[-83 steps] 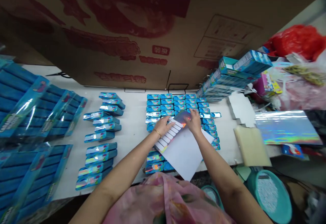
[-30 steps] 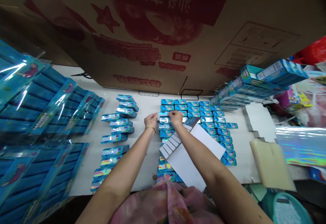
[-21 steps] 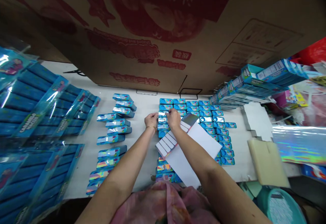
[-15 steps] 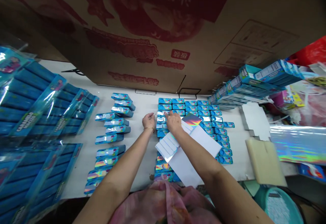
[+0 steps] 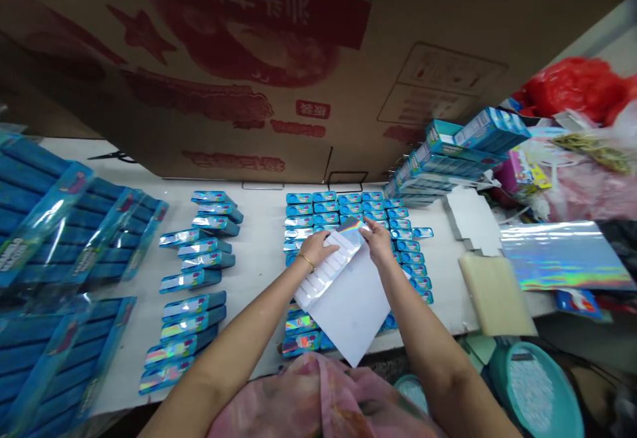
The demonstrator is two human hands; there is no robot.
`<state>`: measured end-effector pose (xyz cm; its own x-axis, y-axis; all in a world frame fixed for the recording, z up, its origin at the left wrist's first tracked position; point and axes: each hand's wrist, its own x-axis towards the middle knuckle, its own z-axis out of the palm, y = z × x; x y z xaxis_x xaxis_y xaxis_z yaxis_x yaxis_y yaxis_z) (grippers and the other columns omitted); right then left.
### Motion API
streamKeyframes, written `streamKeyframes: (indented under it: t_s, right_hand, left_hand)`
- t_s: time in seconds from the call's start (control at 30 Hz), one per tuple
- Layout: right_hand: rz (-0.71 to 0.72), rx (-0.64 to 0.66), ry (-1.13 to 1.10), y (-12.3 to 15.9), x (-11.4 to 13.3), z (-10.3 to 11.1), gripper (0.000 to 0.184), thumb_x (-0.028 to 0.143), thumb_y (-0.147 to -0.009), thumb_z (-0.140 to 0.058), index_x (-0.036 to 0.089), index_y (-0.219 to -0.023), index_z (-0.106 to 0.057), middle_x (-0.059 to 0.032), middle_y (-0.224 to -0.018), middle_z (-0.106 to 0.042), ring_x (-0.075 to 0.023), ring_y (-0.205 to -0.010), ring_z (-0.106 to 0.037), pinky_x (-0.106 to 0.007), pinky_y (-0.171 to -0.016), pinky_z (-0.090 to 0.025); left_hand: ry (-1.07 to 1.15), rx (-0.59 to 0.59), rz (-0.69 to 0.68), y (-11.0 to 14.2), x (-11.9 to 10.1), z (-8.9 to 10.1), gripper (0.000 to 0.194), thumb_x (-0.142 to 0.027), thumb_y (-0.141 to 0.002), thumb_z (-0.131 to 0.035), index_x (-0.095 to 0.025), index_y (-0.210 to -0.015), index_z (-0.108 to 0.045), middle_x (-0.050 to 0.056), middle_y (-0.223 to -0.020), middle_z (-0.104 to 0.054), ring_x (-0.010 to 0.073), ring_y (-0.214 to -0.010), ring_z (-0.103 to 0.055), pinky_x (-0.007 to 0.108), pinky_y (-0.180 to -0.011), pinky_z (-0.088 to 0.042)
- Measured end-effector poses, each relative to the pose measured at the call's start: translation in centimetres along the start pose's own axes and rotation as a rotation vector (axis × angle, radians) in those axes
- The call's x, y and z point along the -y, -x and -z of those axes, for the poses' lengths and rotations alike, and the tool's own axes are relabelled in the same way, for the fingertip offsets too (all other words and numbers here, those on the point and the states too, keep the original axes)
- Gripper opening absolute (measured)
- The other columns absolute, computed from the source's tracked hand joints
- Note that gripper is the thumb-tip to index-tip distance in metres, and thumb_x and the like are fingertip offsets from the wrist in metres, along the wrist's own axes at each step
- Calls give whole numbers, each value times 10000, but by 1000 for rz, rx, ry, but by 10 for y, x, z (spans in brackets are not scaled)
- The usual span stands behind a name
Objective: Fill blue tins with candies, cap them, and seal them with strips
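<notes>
A sheet of white label stickers (image 5: 323,273) with a shiny rainbow-silver end lies at a slant over a larger white sheet (image 5: 351,308). My left hand (image 5: 317,250), with a bracelet at its wrist, holds the sticker sheet at its left edge, thumb on top. At the sheet's upper right corner, near the silver end, my right hand (image 5: 378,240) pinches it between thumb and fingers. Both sheets rest over rows of small blue boxes (image 5: 326,207), which they partly hide. Some of these boxes carry shiny stickers on their ends.
More blue boxes (image 5: 199,247) lie in a loose column at left, beside bagged blue packs (image 5: 44,225). A large cardboard carton (image 5: 279,60) walls off the back. Stacked boxes (image 5: 448,152), a cream block (image 5: 497,292), holographic sheets (image 5: 567,252) and a teal bucket (image 5: 572,391) are at right.
My left hand has moved from beside the box rows onto the sticker sheet. My right hand has gone from the boxes to the sheet's upper corner. The camera view has turned slightly right.
</notes>
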<state>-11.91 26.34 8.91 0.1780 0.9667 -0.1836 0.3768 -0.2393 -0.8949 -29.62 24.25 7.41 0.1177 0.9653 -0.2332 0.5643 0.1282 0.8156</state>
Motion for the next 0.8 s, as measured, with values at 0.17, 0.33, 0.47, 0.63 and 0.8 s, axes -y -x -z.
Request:
streamKeyframes:
  t_s: [0.17, 0.33, 0.47, 0.63, 0.8]
  right_hand:
    - [292, -37, 286, 16, 8, 15, 304, 229, -743, -498, 218, -1027, -607, -59, -1026, -585, -191, -898, -504, -332, -777, -381]
    - [815, 190, 943, 19, 35, 17, 289, 195, -829, -437, 288, -1068, -570, -44, -1114, -544, -199, -989, -415, -346, -817, -295]
    - [1073, 284, 1057, 10, 27, 17, 293, 189, -869, -361, 219, -1102, -535, -69, -1073, -554, -178, -891, -431, -312, -728, -314]
    - [1105, 253, 1036, 14, 38, 23, 254, 251, -880, -354, 179, -920, -594, -71, -1016, -568, -165, -832, -444, -297, -689, -305]
    - [1043, 317, 1069, 9, 79, 20, 229, 217, -866, -380, 186, -928, -598, -69, -1024, -559, -169, -823, -452, -294, -687, -302]
  left_hand:
    - [224, -2, -15, -1, -6, -13, 176, -324, -652, -545, -172, -668, -631, -4, -592, -603, 153, -599, -541, 244, -550, -405]
    - [224, 20, -91, 4, -15, -7, 193, -317, -666, -520, -161, -689, -631, -17, -589, -582, 133, -617, -513, 231, -575, -391]
    - [329, 80, -59, 3, -15, -4, 226, -345, -656, -517, -149, -688, -625, -19, -580, -569, 130, -596, -505, 231, -548, -381]
    - [347, 51, -8, 0, -7, -7, 196, -322, -636, -509, -153, -636, -607, -33, -553, -530, 113, -564, -467, 224, -528, -352]
    - [290, -36, 13, -4, 0, -7, 183, -305, -638, -493, -161, -541, -552, -54, -470, -434, 94, -509, -390, 215, -480, -301]
